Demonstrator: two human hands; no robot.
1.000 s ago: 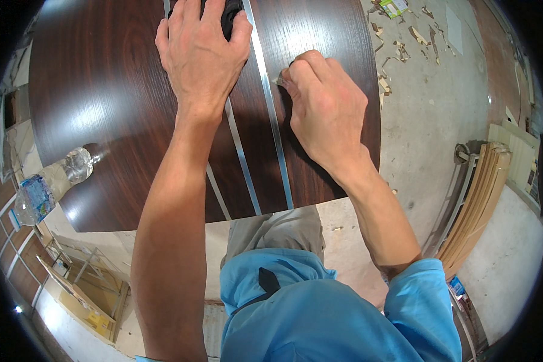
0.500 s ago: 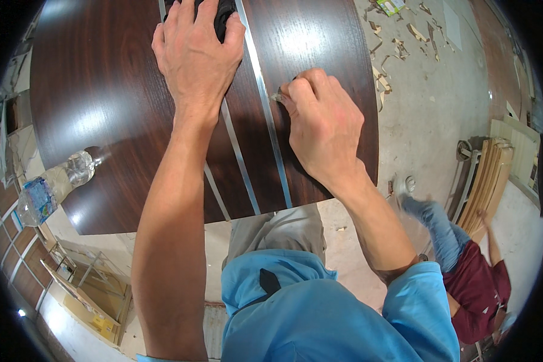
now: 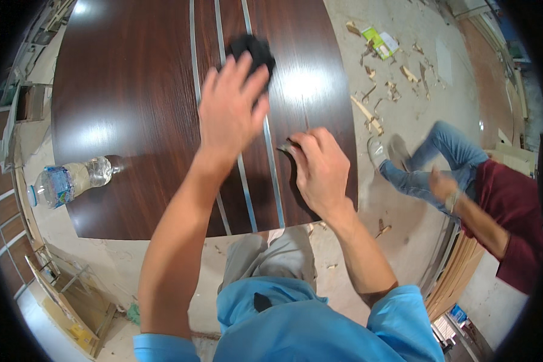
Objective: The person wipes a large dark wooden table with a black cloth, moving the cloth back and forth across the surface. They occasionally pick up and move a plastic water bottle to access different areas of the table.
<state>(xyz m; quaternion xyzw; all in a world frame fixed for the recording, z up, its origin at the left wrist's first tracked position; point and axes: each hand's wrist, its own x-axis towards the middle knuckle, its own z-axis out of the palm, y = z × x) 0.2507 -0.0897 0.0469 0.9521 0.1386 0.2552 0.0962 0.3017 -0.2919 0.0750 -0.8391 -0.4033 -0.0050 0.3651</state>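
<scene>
A dark brown wood-grain panel with thin silver strips lies in front of me. My left hand, blurred by motion, has its fingers on a bunched black cloth over the strips near the panel's middle. To the right of the rightmost strip, my right hand rests low over the panel, thumb and fingers pinched together. A small greyish piece sticks out from its fingertips; its kind is not clear.
A clear plastic bottle lies at the panel's left edge. On the right, a person in a dark red shirt and jeans is close by. Wood scraps and a green-white packet litter the floor. Boards lean at lower right.
My left hand and the black cloth have come nearer to me and rightward. My right hand sits lower in view, still pinching. The person at right has moved farther up beside the panel.
</scene>
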